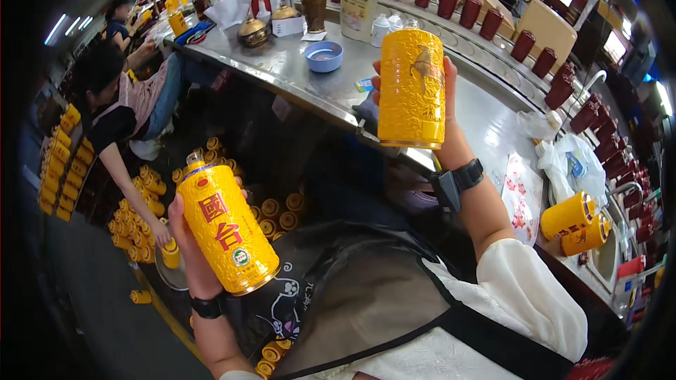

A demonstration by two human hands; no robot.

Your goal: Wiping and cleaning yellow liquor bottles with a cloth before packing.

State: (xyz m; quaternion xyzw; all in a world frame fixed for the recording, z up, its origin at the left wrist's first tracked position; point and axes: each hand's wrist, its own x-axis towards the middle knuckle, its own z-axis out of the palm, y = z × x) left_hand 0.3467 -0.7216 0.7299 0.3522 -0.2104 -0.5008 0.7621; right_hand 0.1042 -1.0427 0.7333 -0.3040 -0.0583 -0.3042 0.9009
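Observation:
A yellow embossed bottle with red lettering, a small round green emblem and a clear-looking stopper is in my left hand, tilted with its neck to the upper left. My fingers wrap round its far side. On the right, my right hand grips a second yellow bottle from behind, nearly upright; a raised golden animal figure shows on its front. This bottle is lifted over the edge of the metal table. Both bottles are apart from each other.
Two yellow bottles lie by a sink at right, near a plastic bag. A blue bowl sits on the table; dark red bottles line a conveyor behind. At left a co-worker reaches among many yellow bottles.

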